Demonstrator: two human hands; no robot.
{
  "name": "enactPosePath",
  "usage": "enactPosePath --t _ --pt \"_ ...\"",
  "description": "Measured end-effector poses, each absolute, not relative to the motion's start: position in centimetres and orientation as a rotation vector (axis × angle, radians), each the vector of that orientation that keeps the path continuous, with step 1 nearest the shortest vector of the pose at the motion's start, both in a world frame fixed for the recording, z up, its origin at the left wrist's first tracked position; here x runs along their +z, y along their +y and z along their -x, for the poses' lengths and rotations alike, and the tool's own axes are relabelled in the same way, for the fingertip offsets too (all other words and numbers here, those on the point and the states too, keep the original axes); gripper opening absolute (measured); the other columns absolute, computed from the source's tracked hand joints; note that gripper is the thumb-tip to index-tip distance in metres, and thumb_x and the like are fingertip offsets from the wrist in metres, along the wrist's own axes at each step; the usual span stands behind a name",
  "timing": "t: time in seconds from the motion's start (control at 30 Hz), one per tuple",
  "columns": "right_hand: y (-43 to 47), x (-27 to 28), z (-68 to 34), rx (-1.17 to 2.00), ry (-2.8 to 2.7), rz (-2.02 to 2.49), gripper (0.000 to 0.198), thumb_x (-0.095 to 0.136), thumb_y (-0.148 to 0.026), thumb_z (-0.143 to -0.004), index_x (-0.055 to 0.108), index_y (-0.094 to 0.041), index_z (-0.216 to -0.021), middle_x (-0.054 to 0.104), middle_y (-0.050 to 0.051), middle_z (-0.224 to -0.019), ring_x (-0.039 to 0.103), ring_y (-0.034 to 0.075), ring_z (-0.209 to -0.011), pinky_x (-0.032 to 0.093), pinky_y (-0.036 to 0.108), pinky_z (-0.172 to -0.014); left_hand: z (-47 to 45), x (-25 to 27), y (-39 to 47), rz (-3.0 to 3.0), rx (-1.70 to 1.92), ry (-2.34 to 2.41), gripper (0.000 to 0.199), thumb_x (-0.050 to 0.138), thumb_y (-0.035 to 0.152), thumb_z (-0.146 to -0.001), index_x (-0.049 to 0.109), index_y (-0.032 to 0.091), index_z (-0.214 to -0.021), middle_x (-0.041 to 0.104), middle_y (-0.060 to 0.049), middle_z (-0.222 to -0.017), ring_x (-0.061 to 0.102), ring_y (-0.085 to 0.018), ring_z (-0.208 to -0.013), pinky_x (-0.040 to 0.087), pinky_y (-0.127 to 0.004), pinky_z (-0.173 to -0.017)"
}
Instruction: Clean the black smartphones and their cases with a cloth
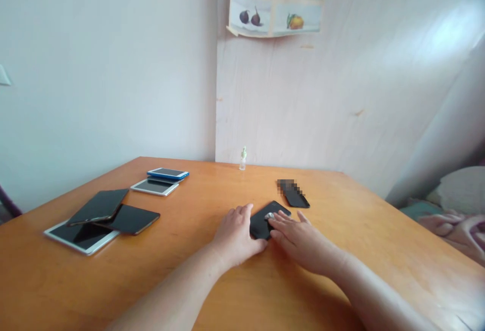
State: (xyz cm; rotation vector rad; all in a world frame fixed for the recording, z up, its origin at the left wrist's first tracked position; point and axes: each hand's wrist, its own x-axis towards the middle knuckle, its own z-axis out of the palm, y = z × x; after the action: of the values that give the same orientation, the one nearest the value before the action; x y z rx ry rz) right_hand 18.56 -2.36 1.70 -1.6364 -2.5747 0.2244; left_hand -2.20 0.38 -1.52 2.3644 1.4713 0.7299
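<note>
A black phone (pixel 259 222) lies flat on the wooden table in front of me. My left hand (pixel 235 236) holds it at its left side, thumb at the near edge and fingers along the far left edge. The fingers of my right hand (pixel 297 237) press a small whitish wad (pixel 269 216) onto the phone's dark surface. Most of that wad is hidden under the fingertips, so its material is unclear. Just beyond the right hand rests a flat black phone-shaped piece (pixel 297 197), partly blurred out by pixels.
On the left, two dark tablets (pixel 100 207) (pixel 132 220) overlap a white-framed tablet (pixel 85 237). Behind them a white device (pixel 155 186) and a blue-edged one (pixel 168 173) lie close together. A small clear bottle with a green pump top (pixel 243 158) stands at the table's far edge, near the wall.
</note>
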Motion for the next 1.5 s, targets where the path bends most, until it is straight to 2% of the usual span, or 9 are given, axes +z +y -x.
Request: enactPosePath --t 0.13,0.33,0.6,0.73,0.97,1.1,1.23,1.4,1.5 --pt "-3.4 2.7 -17.6 0.369 -2.630 1.454 0.047 0.026 -0.040 -0.100 0.048 -0.029 -0.140 0.048 0.006 -0.145 0.037 0.025 -0.138 0.009 0.056 -0.115 2.3 -1.0 0.3 -2.368 0.682 1.481 0.083 0.067 0.048 -0.068 0.039 0.013 -0.138 0.057 -0.017 -0.127 0.052 -0.032 -0.117 0.041 -0.040 -0.099" --pt "-1.1 2.1 -19.8 0.083 -2.368 1.909 0.044 0.031 -0.033 -0.098 0.055 -0.020 -0.133 0.049 0.015 -0.143 0.040 0.031 -0.135 0.011 0.069 -0.108 2.4 -0.8 0.4 -2.411 0.655 1.474 0.074 0.066 0.043 -0.070 0.043 0.016 -0.134 0.058 -0.015 -0.127 0.052 -0.030 -0.117 0.038 -0.038 -0.101" --pt "-3.4 2.2 -17.0 0.232 -2.562 1.434 0.043 0.033 -0.034 -0.098 0.053 -0.026 -0.135 0.056 0.010 -0.138 0.045 0.028 -0.133 0.016 0.058 -0.112 2.5 -1.4 0.6 -2.392 0.714 1.475 0.075 0.064 0.056 -0.072 0.046 0.017 -0.133 0.057 -0.016 -0.128 0.052 -0.032 -0.119 0.038 -0.041 -0.100" --pt "-2.0 1.9 -18.2 0.205 -2.462 1.542 0.041 0.037 -0.033 -0.096 0.059 -0.025 -0.130 0.057 0.010 -0.136 0.049 0.028 -0.129 0.025 0.051 -0.111 2.5 -1.4 0.7 -2.391 0.727 1.458 0.076 0.070 0.052 -0.067 0.048 0.018 -0.132 0.058 -0.015 -0.127 0.053 -0.033 -0.118 0.038 -0.042 -0.100" --pt "2.2 0.1 -21.4 0.234 -1.925 1.728 0.035 0.046 -0.029 -0.090 0.069 -0.020 -0.115 0.068 0.010 -0.120 0.061 0.025 -0.114 0.044 0.032 -0.095 2.3 -1.6 1.1 -2.264 0.842 1.455 0.071 0.072 0.038 -0.064 0.050 0.017 -0.127 0.062 -0.015 -0.118 0.057 -0.031 -0.112 0.041 -0.041 -0.096" --pt "3.0 -0.5 -21.5 0.606 -1.456 1.655 0.018 0.059 -0.031 -0.083 0.072 -0.018 -0.083 0.074 0.007 -0.083 0.067 0.021 -0.081 0.049 0.027 -0.070 2.3 -1.2 0.9 -1.974 0.926 1.427 0.072 0.070 0.045 -0.066 0.046 0.015 -0.127 0.066 -0.009 -0.098 0.064 -0.026 -0.092 0.046 -0.037 -0.083" --pt "2.9 -0.9 -20.6 1.040 -1.148 1.560 0.027 0.061 -0.039 -0.082 0.060 -0.017 -0.067 0.059 0.002 -0.051 0.054 0.012 -0.043 0.036 0.020 -0.039 2.4 -0.4 0.5 -1.776 1.007 1.359 0.070 0.067 0.052 -0.068 0.044 0.014 -0.122 0.064 -0.003 -0.083 0.063 -0.023 -0.080 0.047 -0.034 -0.074" --pt "2.5 -1.0 -18.7 1.267 -1.018 1.405 0.026 0.056 -0.038 -0.086 0.059 -0.015 -0.075 0.061 0.003 -0.059 0.055 0.010 -0.043 0.032 0.017 -0.033 2.4 -1.1 0.4 -1.847 1.065 1.285 0.065 0.069 0.046 -0.067 0.045 0.016 -0.120 0.062 -0.003 -0.087 0.062 -0.020 -0.079 0.049 -0.033 -0.075" --pt "2.2 0.0 -18.0 1.272 -0.959 1.320 0.021 0.052 -0.032 -0.087 0.055 -0.015 -0.074 0.058 0.002 -0.058 0.054 0.009 -0.043 0.024 0.015 -0.032 2.2 -1.7 0.1 -1.978 1.202 1.345 0.065 0.073 0.040 -0.063 0.049 0.017 -0.119 0.062 -0.008 -0.103 0.061 -0.025 -0.097 0.047 -0.039 -0.089"
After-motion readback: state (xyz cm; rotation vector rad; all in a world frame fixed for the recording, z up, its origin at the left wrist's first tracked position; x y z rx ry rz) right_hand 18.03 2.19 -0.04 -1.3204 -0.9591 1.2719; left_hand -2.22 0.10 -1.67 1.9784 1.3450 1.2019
